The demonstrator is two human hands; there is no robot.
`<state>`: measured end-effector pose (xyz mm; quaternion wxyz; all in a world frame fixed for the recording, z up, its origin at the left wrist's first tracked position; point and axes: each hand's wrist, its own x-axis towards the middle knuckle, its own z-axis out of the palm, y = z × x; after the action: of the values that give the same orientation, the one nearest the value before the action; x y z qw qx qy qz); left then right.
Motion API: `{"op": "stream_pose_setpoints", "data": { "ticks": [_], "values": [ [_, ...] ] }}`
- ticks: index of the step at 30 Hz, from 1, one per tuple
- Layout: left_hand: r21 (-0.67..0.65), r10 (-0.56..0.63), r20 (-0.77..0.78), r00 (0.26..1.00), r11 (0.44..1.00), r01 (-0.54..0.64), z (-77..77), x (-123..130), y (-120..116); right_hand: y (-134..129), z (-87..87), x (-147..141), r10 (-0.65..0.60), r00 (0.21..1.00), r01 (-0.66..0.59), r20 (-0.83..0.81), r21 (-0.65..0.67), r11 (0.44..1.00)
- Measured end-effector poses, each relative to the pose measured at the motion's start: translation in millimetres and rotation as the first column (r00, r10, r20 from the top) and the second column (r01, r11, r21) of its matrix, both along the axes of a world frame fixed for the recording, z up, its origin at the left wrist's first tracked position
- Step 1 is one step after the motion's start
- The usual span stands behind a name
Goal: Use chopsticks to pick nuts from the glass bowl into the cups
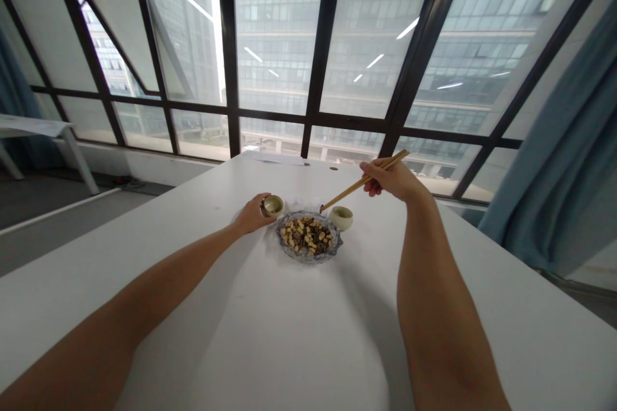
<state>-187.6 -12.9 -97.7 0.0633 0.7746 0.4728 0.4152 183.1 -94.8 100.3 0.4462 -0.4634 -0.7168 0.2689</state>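
Observation:
My left hand (254,213) is closed around a small cup (273,206), tilted a little toward me, at the left rim of a clear glass dish (311,259). In the dish lies a mix of pale nuts and dark striped seeds (308,236). Up to the right, my right hand (385,178) grips a pair of wooden chopsticks (354,186) slanting down to the left. Something small and dark shows at their tips, just above the dish's far edge; I cannot make out its kind. A second small cup (342,218) stands at the dish's right rim.
The white table (270,334) stretches away to a wall of windows. Papers (277,158) lie at its far edge, near a small round spot (333,169). Another table (36,125) stands at the left, and a blue curtain (554,160) hangs at the right.

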Motion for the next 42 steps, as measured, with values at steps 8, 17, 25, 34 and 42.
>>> {"op": "stream_pose_setpoints", "data": {
  "ticks": [8,17,25,34,42],
  "values": [
    [0.170,-0.120,-0.013,0.993,0.978,0.120,0.4,-1,-5,-7,0.5,-8,0.116,0.993,-0.116,-0.003,-0.007,0.993],
    [-0.113,-0.004,0.230,0.973,0.993,0.031,0.9,-7,-1,-4,-0.7,-9,0.156,0.983,-0.152,-0.093,0.045,0.987],
    [-0.248,0.139,0.240,0.961,0.966,-0.077,-0.9,-8,6,-5,0.2,-10,0.108,0.993,-0.107,-0.051,0.009,0.994],
    [-0.060,0.190,-0.133,0.973,0.978,-0.199,34.6,15,17,-2,0.3,-10,0.057,0.998,-0.057,-0.018,-0.005,0.998],
    [-0.192,0.104,-0.397,0.912,0.962,-0.193,62.6,79,22,9,-6.0,-4,0.053,0.998,-0.054,0.035,0.029,0.998]
  ]
}}
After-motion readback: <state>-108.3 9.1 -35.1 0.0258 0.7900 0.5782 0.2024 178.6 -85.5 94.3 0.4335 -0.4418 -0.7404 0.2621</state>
